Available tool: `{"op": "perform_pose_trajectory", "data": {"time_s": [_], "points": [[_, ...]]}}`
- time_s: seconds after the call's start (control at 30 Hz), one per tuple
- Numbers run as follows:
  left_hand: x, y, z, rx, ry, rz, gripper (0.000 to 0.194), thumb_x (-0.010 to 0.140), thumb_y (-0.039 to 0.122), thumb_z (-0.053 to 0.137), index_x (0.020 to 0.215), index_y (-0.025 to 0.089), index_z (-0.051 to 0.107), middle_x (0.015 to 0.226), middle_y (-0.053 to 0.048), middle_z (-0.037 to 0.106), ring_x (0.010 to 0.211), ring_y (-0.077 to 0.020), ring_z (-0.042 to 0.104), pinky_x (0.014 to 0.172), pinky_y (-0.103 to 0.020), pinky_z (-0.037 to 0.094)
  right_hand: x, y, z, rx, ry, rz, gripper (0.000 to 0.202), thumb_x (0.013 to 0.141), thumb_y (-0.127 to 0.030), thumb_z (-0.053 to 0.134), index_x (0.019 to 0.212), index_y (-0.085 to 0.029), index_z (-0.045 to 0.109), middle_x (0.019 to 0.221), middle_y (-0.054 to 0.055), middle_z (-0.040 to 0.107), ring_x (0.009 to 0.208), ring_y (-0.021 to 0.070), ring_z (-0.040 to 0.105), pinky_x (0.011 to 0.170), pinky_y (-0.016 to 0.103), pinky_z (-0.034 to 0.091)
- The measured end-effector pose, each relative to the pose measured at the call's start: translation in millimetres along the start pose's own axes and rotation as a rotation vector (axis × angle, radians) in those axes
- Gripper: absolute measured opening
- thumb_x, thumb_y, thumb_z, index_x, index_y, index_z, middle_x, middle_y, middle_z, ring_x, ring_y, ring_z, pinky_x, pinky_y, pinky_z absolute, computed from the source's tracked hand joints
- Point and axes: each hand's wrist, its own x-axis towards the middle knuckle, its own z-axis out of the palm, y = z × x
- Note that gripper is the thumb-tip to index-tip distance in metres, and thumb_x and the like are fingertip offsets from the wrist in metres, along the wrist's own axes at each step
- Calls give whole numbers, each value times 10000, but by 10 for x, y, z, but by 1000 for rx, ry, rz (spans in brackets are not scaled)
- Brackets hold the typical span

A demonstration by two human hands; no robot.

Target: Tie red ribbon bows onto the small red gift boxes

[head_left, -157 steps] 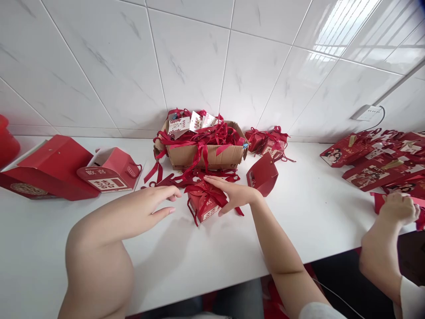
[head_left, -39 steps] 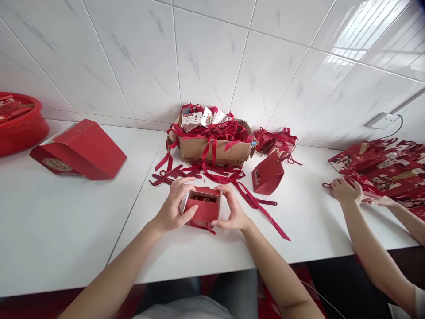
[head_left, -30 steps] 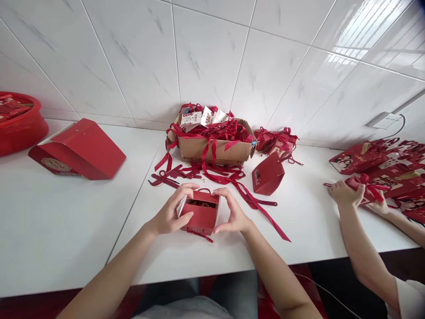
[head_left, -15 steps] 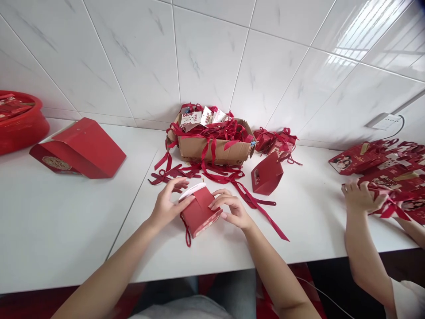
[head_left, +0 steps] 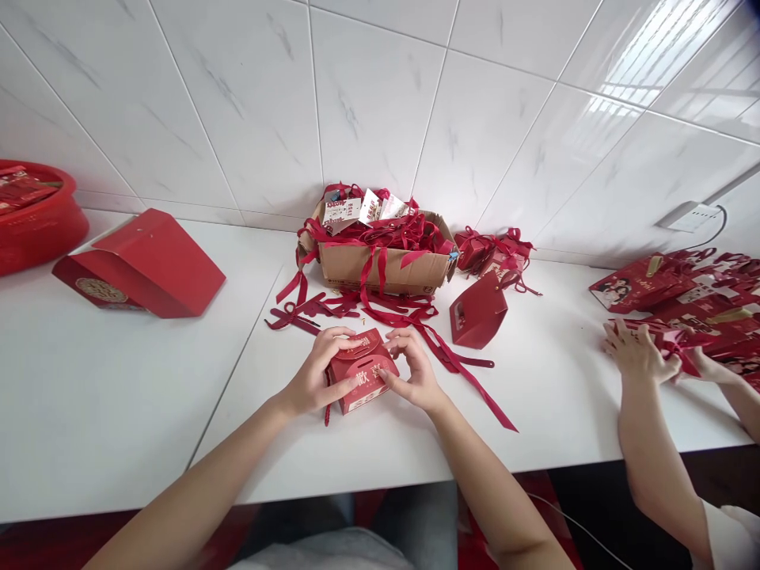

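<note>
Right in front of me a small red gift box [head_left: 366, 366] with gold characters sits on the white table, its rounded flap folded down over the front. My left hand [head_left: 321, 374] grips the box's left side, thumb on the front and fingers on the top. On the opposite side, my right hand [head_left: 414, 374] holds it with the thumb pressed on the front panel and the fingers curled behind the top edge. A dark red cord [head_left: 327, 412] hangs from the left side of the box. Red ribbons [head_left: 436, 336] lie just behind it.
A cardboard carton [head_left: 385, 271] full of red ribbons and tags stands by the wall. A red box [head_left: 482, 310] stands right of it; a larger red box [head_left: 169, 265] and a red basin [head_left: 41, 229] are left. At right, a co-worker's hands [head_left: 638, 352] handle red boxes.
The flap, raised with its pale inside showing before, is now folded down over the box front. Both my hands have closed around the box. The co-worker's hands have shifted slightly.
</note>
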Motion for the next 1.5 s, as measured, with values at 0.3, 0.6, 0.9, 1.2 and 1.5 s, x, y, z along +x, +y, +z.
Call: {"op": "perform_pose_trajectory", "data": {"time_s": [0.3, 0.6, 0.9, 1.2, 1.5], "points": [[48, 64, 37, 66, 233, -211, 317, 841, 378, 628, 1145, 292, 647, 1359, -58, 453, 1313, -279, 416, 1116, -504, 358, 5, 73, 51, 15, -24, 180, 426, 863, -355, 580, 1251, -249, 441, 1310, 117, 487, 1219, 242, 477, 929, 403, 466], [52, 33, 134, -167, 275, -303, 292, 825, 413, 635, 1055, 238, 676, 1283, -91, 523, 1246, -277, 492, 1049, -479, 438, -9, 119, 167, 60, 31, 202, 467, 879, -436, 543, 1274, -233, 399, 1312, 128, 473, 1157, 230, 515, 921, 399, 493], [115, -31, 56, -414, 208, -379, 239, 766, 408, 682, 906, 215, 662, 1131, -82, 574, 1060, -267, 588, 860, -423, 543, 4, 189, 30, -68, 35, 113, 470, 928, -512, 421, 1295, -219, 446, 1283, 128, 527, 1147, 245, 526, 956, 432, 450], [101, -45, -13, -713, -147, -378, 231, 726, 385, 684, 869, 206, 651, 1162, -92, 568, 968, -274, 635, 776, -431, 568, 55, 568, -82, -535, 293, 306, 359, 874, -239, 450, 1220, -223, 546, 1325, 139, 556, 1318, 305, 409, 1067, 607, 240], [90, -66, 17, -764, -212, -388, 243, 712, 390, 699, 853, 202, 637, 1184, -112, 592, 985, -302, 643, 801, -467, 560, 393, 891, -72, -674, 330, 333, 145, 811, -221, 557, 899, -204, 671, 1330, 138, 550, 1356, 341, 325, 1091, 642, 78]]}}
